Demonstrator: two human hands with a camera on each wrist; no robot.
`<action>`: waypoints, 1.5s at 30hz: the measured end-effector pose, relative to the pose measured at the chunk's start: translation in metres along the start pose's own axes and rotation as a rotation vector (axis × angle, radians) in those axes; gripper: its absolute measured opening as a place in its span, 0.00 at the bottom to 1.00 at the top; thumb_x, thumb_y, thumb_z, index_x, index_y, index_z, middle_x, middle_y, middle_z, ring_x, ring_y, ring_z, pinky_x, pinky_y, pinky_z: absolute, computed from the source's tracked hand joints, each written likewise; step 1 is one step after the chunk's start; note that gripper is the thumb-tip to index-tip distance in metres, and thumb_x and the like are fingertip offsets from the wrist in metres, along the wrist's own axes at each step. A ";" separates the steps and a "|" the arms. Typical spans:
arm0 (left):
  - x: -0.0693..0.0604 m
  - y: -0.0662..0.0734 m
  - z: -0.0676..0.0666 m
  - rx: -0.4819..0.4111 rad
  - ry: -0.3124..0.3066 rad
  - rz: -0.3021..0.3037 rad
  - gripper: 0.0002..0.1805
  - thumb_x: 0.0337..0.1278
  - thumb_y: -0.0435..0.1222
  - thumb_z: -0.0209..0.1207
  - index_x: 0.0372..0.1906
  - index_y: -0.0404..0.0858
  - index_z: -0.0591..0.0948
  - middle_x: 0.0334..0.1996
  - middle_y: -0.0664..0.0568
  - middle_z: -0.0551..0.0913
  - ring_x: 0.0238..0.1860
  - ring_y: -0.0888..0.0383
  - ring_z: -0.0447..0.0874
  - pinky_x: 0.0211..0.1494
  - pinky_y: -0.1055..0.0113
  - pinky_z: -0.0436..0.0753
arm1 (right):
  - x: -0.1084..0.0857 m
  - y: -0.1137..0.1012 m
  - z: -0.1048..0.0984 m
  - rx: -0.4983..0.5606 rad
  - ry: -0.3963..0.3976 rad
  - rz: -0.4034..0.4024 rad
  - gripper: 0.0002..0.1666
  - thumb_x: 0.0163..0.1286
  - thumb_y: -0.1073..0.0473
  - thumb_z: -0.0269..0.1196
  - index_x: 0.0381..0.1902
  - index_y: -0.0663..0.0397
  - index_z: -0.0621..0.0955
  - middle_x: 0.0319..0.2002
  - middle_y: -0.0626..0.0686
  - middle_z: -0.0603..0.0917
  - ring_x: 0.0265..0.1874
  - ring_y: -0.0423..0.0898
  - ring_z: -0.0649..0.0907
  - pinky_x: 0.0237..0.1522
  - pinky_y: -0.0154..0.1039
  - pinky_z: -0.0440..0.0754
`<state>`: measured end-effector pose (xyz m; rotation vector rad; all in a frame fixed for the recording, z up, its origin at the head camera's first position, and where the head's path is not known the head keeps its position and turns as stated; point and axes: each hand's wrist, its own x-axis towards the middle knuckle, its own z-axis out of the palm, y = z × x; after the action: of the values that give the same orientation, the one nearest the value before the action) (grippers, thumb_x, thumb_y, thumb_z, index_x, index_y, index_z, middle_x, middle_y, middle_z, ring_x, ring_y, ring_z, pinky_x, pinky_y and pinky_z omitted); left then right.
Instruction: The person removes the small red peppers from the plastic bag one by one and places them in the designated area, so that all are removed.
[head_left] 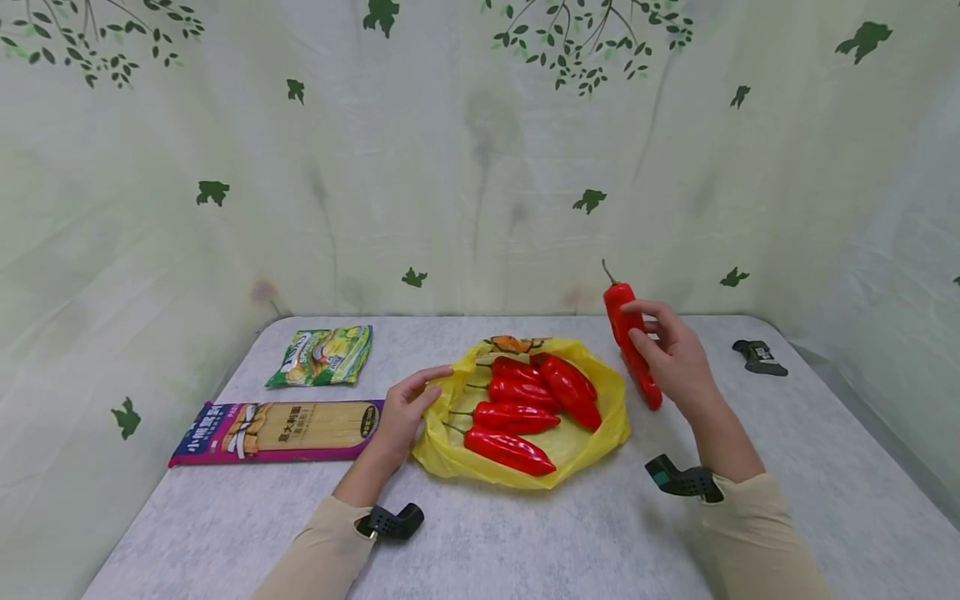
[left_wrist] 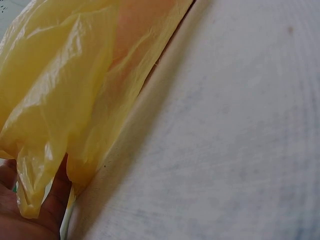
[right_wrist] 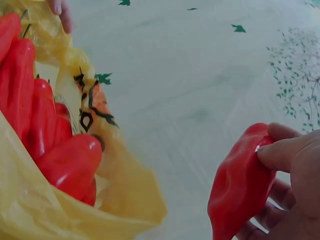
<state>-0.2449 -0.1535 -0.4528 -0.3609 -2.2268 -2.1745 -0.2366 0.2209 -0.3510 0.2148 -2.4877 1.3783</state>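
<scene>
My right hand (head_left: 678,358) holds a long red chili pepper (head_left: 621,312) between thumb and fingers, to the right of a yellow plastic bag (head_left: 438,467). The pepper is tilted, its thin stem pointing up. Glossy and wrinkled, the same chili pepper (right_wrist: 240,180) shows in the right wrist view, apart from the bag. Several more red peppers (head_left: 517,418) lie inside the wide-open bag. At the bag's left rim my left hand (head_left: 403,417) pinches the plastic, and a fold of it runs between thumb and fingers in the left wrist view.
Left of the bag lies a purple-edged pack of noodles (head_left: 300,431), partly behind the left hand. A green and yellow snack packet (head_left: 322,356) lies farther back. At the table's right side is a small black object (head_left: 759,357). A leaf-printed curtain (head_left: 480,167) hangs behind the table.
</scene>
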 end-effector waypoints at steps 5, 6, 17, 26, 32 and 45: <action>0.000 0.001 0.000 0.007 0.000 -0.011 0.19 0.72 0.34 0.52 0.63 0.35 0.78 0.67 0.45 0.77 0.72 0.55 0.67 0.71 0.72 0.67 | 0.004 0.013 -0.005 0.013 0.002 0.082 0.25 0.76 0.61 0.54 0.68 0.42 0.70 0.72 0.55 0.69 0.63 0.58 0.74 0.55 0.48 0.84; -0.001 0.001 0.000 0.005 0.000 -0.012 0.19 0.72 0.34 0.52 0.63 0.35 0.78 0.67 0.45 0.77 0.72 0.55 0.67 0.69 0.75 0.68 | 0.005 0.016 -0.006 0.012 0.001 0.101 0.25 0.76 0.60 0.54 0.69 0.41 0.69 0.72 0.56 0.68 0.64 0.59 0.74 0.54 0.48 0.84; -0.001 0.001 0.001 0.014 -0.013 -0.016 0.19 0.72 0.35 0.52 0.64 0.36 0.78 0.67 0.46 0.77 0.72 0.55 0.67 0.71 0.71 0.66 | 0.010 0.046 -0.013 0.003 -0.005 0.229 0.33 0.73 0.59 0.60 0.73 0.41 0.65 0.75 0.58 0.64 0.68 0.63 0.68 0.52 0.55 0.85; 0.000 -0.001 0.000 0.027 -0.011 -0.004 0.19 0.73 0.36 0.52 0.63 0.36 0.78 0.67 0.46 0.78 0.72 0.55 0.67 0.70 0.73 0.67 | 0.011 0.057 -0.019 0.011 0.003 0.272 0.33 0.72 0.58 0.60 0.72 0.39 0.66 0.74 0.58 0.64 0.69 0.63 0.67 0.47 0.44 0.85; 0.000 0.000 0.000 0.007 -0.012 -0.002 0.19 0.72 0.35 0.53 0.63 0.36 0.78 0.67 0.46 0.78 0.72 0.55 0.67 0.68 0.77 0.68 | 0.012 0.065 -0.020 0.008 0.024 0.332 0.32 0.73 0.57 0.59 0.72 0.39 0.67 0.76 0.58 0.62 0.71 0.63 0.65 0.53 0.52 0.84; 0.000 0.000 -0.001 0.002 -0.015 0.000 0.19 0.72 0.35 0.52 0.63 0.36 0.78 0.67 0.46 0.77 0.72 0.56 0.67 0.67 0.78 0.69 | 0.012 0.079 -0.020 -0.011 0.006 0.390 0.36 0.72 0.57 0.60 0.75 0.37 0.65 0.79 0.60 0.54 0.73 0.67 0.60 0.58 0.61 0.81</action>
<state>-0.2450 -0.1544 -0.4529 -0.3786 -2.2374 -2.1765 -0.2657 0.2803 -0.4008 -0.2928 -2.6263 1.4992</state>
